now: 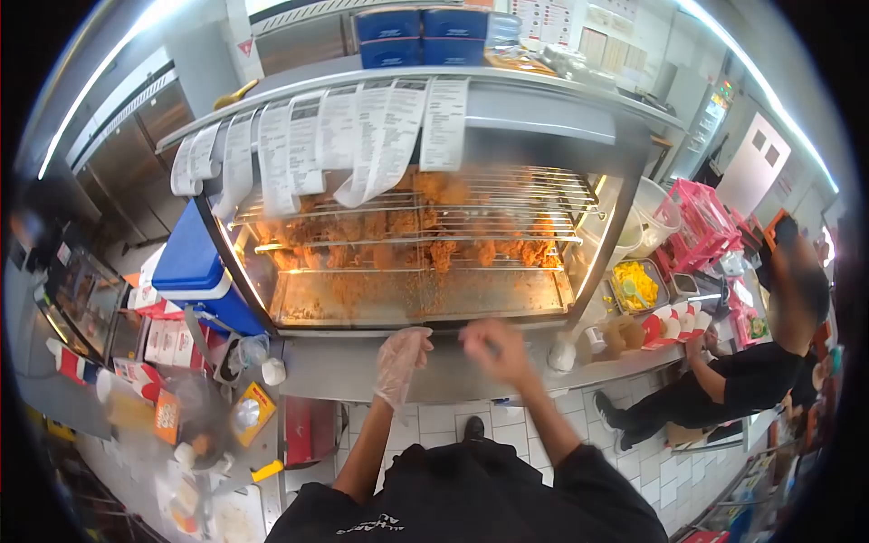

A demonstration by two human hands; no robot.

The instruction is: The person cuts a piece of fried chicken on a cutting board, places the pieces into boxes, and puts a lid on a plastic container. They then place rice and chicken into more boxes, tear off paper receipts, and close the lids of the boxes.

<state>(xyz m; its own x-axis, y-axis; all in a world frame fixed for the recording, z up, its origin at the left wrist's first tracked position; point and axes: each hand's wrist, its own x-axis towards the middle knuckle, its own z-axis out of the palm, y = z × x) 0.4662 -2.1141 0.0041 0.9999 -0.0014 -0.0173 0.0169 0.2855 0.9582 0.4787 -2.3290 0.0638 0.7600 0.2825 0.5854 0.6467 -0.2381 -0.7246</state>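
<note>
- two hands hover at the warming cabinet [407, 244]: our left hand [401, 357], in a loose plastic glove, hangs open and empty; our right hand [493, 351] is blurred, so we cannot tell its grip.
- fried chicken [425, 240] sits on the cabinet's racks, behind both hands.
- we judge the loose glove could snag a rack, and the bare hand could get burnt.

Receipts [335, 136]: I see print, too small to read.
Shirt [471, 498]: white lettering near me, upside down, unreadable.
Far wall sheets [552, 18]: illegible.
</note>
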